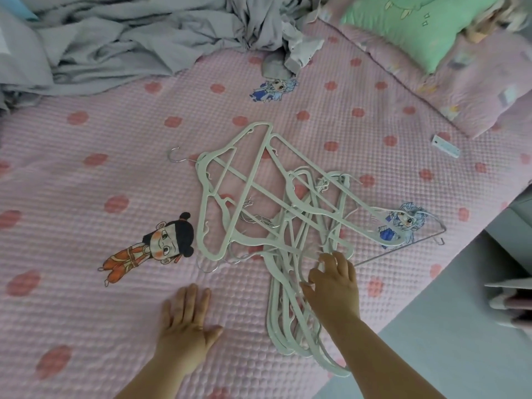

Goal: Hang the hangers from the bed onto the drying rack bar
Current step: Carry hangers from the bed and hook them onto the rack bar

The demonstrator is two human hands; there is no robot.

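A tangled heap of several pale plastic hangers (259, 197) with thin metal hooks lies on the pink dotted bed cover (86, 240). My right hand (334, 286) is on the near part of the heap, its fingers curled among the hanger bars there. My left hand (187, 321) rests flat on the cover to the left of the heap, fingers straight, holding nothing. A thin wire hanger (414, 246) sticks out at the heap's right side. No drying rack is in view.
Crumpled grey bedding (115, 44) fills the far left of the bed. A green pillow (417, 27) and a pink one (475, 90) lie at the far right. A small pale tag (445, 146) lies near them. The bed edge and grey floor (431, 355) are at right.
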